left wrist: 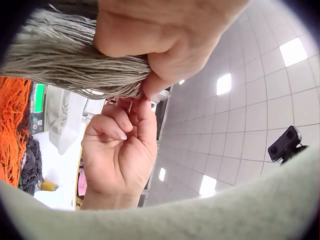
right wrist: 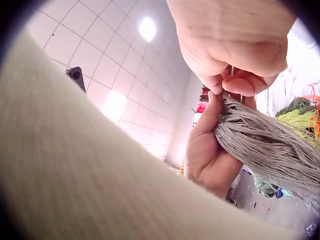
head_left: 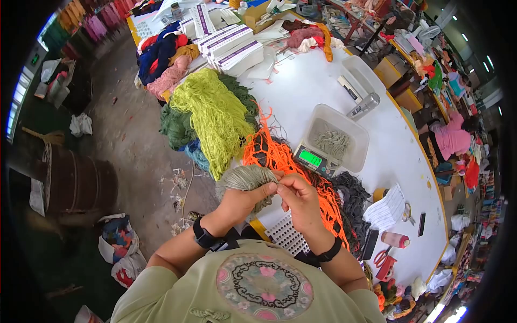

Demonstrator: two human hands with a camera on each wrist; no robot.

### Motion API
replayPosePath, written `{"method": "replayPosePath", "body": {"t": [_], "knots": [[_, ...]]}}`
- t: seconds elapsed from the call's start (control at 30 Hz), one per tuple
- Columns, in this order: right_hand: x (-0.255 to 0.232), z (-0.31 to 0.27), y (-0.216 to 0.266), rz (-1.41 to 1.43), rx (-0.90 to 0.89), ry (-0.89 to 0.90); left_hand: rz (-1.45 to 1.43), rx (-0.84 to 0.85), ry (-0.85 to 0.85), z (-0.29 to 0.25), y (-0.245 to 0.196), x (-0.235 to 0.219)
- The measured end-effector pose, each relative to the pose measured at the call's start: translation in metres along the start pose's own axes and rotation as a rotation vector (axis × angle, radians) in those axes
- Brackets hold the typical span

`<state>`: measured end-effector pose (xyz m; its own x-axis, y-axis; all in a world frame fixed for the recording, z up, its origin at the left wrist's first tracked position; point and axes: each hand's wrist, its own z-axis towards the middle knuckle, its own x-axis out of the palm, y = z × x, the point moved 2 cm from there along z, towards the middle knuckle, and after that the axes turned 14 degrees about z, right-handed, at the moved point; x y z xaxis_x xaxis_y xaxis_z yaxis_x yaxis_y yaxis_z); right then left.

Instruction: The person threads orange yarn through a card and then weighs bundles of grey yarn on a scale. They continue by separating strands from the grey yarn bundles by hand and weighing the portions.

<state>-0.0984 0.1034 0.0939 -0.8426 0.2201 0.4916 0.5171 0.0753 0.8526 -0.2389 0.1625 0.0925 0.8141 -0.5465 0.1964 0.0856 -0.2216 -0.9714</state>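
A hank of grey-green yarn [head_left: 243, 177] lies across my left hand [head_left: 239, 203], which grips it near one end. Its strands gather tightly under the left thumb and spread loose at the other side, as the right wrist view shows on the yarn [right wrist: 265, 142]. My right hand [head_left: 303, 207] meets the left at the gathered end, thumb and forefinger pinching there. In the right wrist view, a thin strand runs up between the fingers [right wrist: 245, 85] of the right hand. Both hands are in front of the chest, over the table's near edge.
Orange yarn [head_left: 269, 153] and dark grey yarn [head_left: 350, 196] lie on the white table [head_left: 301, 70] beyond the hands. A scale [head_left: 312, 160] bears a plastic tub [head_left: 355, 148] with grey-green strands. Lime yarn [head_left: 212, 113] hangs over the left edge. Red-handled scissors [head_left: 381, 259] lie right.
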Motion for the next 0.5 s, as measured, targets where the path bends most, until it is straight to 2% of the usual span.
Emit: {"method": "replayPosePath", "body": {"t": [0.2, 0.33, 0.43, 0.5], "knots": [[0.000, 0.001, 0.000, 0.083, 0.040, -0.017, -0.022, -0.022, -0.052, 0.000, -0.007, 0.002], [0.000, 0.001, 0.000, -0.002, 0.036, 0.043, -0.026, -0.002, -0.007, -0.001, -0.005, -0.001], [0.004, 0.002, 0.013, 0.065, 0.075, 0.110, 0.049, 0.052, -0.086, -0.004, -0.006, -0.012], [0.000, 0.005, 0.022, 0.119, 0.108, 0.135, -0.339, 0.024, -0.090, -0.009, -0.011, -0.028]]}}
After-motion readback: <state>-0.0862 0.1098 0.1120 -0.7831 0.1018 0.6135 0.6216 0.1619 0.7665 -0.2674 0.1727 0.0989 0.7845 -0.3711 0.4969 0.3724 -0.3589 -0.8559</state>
